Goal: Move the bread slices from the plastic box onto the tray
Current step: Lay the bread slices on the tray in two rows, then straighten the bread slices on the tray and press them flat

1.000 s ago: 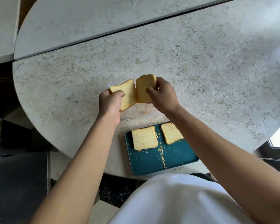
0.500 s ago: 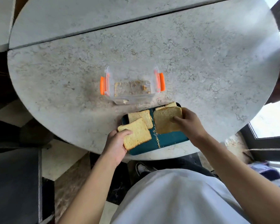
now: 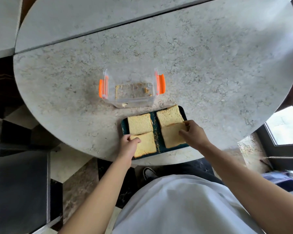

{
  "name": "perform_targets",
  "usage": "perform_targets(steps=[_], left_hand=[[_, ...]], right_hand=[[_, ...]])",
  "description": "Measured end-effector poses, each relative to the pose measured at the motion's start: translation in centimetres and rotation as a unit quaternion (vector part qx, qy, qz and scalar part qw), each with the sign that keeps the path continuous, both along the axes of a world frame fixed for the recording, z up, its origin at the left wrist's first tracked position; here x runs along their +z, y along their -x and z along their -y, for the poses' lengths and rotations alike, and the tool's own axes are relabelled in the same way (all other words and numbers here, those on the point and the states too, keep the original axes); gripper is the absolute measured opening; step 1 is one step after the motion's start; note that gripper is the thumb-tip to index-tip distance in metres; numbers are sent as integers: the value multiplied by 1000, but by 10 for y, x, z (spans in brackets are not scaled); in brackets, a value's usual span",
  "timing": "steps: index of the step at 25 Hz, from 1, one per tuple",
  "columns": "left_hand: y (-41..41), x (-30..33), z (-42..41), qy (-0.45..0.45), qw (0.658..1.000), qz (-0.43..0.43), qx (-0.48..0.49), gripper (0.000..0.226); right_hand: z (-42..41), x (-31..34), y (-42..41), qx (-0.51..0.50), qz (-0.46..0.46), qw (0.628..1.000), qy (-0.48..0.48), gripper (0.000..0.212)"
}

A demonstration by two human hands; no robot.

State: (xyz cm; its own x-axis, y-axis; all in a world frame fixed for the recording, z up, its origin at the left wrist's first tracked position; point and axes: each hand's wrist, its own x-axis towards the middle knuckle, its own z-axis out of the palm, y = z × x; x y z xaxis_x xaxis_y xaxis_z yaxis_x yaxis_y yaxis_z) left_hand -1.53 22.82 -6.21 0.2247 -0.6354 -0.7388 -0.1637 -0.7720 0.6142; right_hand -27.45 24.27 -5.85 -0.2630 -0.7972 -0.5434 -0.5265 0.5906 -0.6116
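A dark teal tray lies at the near edge of the round table, with several bread slices on it. Two slices rest at its far side, one left and one right. My left hand pinches the near-left slice, which lies flat on the tray. My right hand grips the near-right slice, whose far edge overlaps the slice behind it. The clear plastic box with orange clips stands just beyond the tray, holding only crumbs.
The marble table has a seam across its far side. A crumb lies by the box's near wall. A dark seat stands at lower left; a window frame is to the right. My shoe shows under the table edge.
Both hands brought their slices from above the box down to the tray's near half. The slices now lie on the tray, and the box, hidden before, shows only crumbs.
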Motion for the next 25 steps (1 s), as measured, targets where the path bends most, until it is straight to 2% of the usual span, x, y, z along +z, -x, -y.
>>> perform_targets(steps=[2,5,10,12,16,23,25], left_hand=[[0,4,-3,38,996,81,-3,42],[-1,10,-7,38,990,138,-6,50],[1,24,-11,50,988,147,27,35],[2,28,-7,49,987,152,23,31],[0,27,14,59,984,166,0,34],[-5,19,45,61,971,200,-113,47],[-8,15,48,55,968,200,-143,44]], right_hand=[[4,0,8,31,-43,998,25,48],[16,6,11,92,-83,990,66,44],[39,16,-11,199,-50,972,113,39],[47,21,-26,225,-19,969,105,40],[60,22,-55,250,28,965,70,34],[77,10,-85,213,-9,977,-7,11],[82,10,-93,207,-14,978,-14,14]])
